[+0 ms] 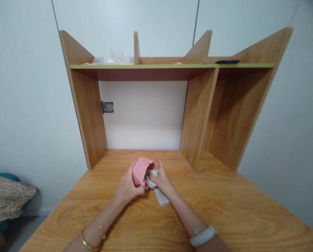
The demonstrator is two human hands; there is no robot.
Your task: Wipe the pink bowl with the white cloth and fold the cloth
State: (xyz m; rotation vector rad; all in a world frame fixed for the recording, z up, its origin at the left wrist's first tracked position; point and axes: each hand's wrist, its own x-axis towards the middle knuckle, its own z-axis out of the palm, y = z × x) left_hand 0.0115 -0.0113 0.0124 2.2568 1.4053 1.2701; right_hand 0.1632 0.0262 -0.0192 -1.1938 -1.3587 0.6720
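A pink container [141, 170], tilted with its opening toward the right, is held above the wooden desk. My left hand [128, 185] is wrapped round its left side and underside. At the opening, my right hand [161, 177] is closed on a light grey cloth [162, 197]. Part of the cloth is bunched at the container's mouth, and a flat end hangs down below my right hand. The inside of the container is mostly hidden.
A wooden desk [135, 224] carries a shelf unit [195, 115] at the back. On its upper shelf are a clear plastic bag [114, 58] and a dark flat object [227, 62]. A patterned cushion [9, 196] lies at the far left.
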